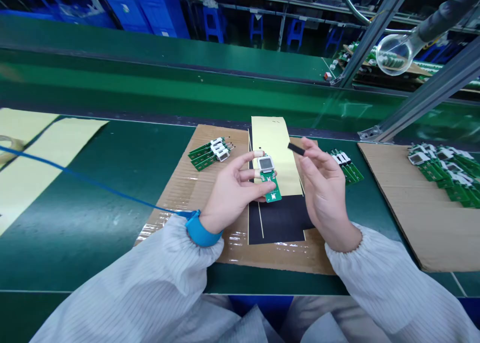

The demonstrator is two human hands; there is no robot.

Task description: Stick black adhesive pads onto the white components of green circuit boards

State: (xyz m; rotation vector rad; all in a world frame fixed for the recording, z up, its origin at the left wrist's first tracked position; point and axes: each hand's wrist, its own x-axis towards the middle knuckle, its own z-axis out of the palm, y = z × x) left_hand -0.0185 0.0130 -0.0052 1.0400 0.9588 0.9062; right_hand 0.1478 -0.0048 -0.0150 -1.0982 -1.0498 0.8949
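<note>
My left hand (234,195) holds a green circuit board (271,188) between fingertips wearing pale finger cots. A square silver-and-white component (265,164) sits on the board's upper end. My right hand (323,195) pinches a small black foam strip (296,149) between thumb and forefinger, just right of the board and apart from it. Beneath both hands lies a pale yellow backing sheet (275,153) with a black foam sheet (277,219), both on a brown cardboard mat (232,250). A blue wrist strap (202,231) circles my left wrist, and its blue cord (93,182) runs off left.
Small groups of green boards lie on the mat (208,154) and just right of my right hand (347,165). More boards sit on a second cardboard sheet (442,223). All this rests on a green conveyor belt (90,238), with metal frame posts (423,103) at right.
</note>
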